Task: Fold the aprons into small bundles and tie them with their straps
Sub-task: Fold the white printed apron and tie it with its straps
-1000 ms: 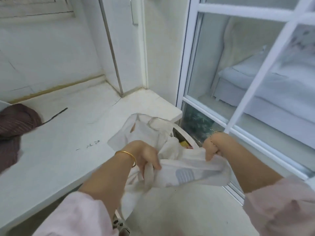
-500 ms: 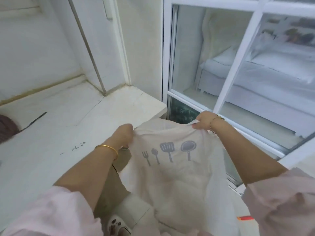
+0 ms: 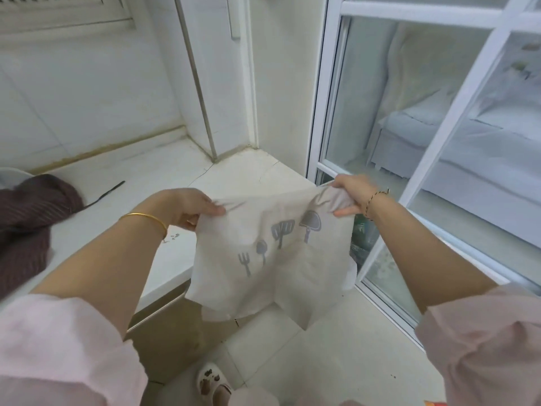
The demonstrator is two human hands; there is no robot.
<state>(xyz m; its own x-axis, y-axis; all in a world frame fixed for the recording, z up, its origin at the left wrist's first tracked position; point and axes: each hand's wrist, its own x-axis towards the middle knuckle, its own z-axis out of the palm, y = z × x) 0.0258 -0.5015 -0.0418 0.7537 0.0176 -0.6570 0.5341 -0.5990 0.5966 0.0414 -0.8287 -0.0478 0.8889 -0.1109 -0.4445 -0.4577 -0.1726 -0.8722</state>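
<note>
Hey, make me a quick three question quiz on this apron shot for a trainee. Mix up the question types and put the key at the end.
1. True or false: the apron lies spread flat on the counter.
2. Multiple choice: what is printed on the apron? A flowers; B kitchen utensils; C stripes.
3. Fill in: the dark striped cloth lies on the counter to the person's ____.

Key:
1. False. The left hand and right hand grip its top edge, and it hangs down from them.
2. B.
3. Left.
</note>
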